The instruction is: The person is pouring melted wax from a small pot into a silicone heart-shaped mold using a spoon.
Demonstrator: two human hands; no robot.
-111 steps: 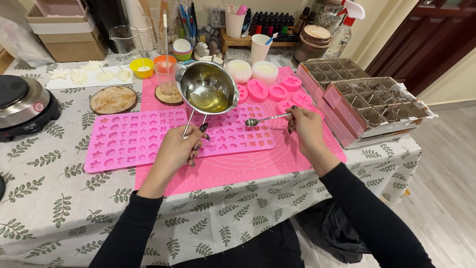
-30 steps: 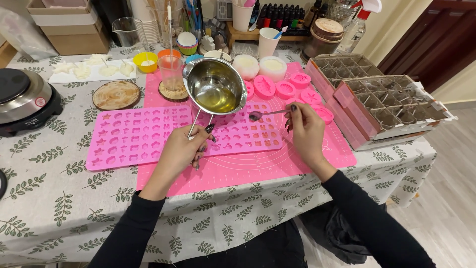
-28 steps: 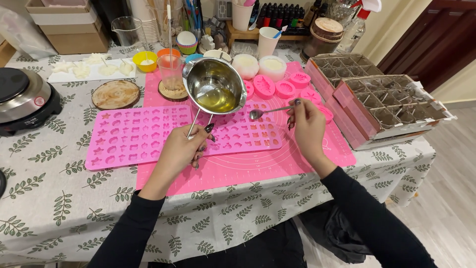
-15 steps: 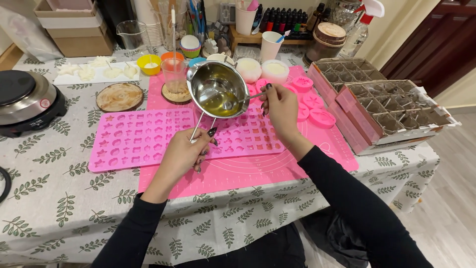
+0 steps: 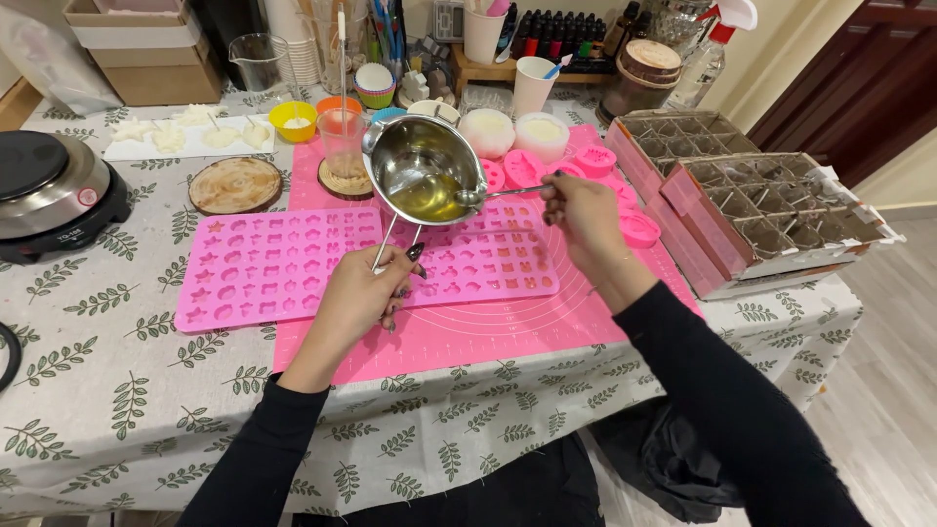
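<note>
Two hands at work: left hand (image 5: 359, 298) closed around wire handle of round steel melting pot (image 5: 426, 171) (yellow liquid inside), held tilted above pink silicone mould tray (image 5: 283, 268). Right hand (image 5: 583, 212) pinching small metal spoon (image 5: 480, 195), bowl dipped inside pot. Beneath, pink silicone mat (image 5: 508, 327) on leaf-patterned tablecloth (image 5: 107, 390).

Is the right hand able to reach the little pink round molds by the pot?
Probably yes. The right hand holds a spoon dipped in the pot, and the round molds sit just beyond it with nothing between.
</note>
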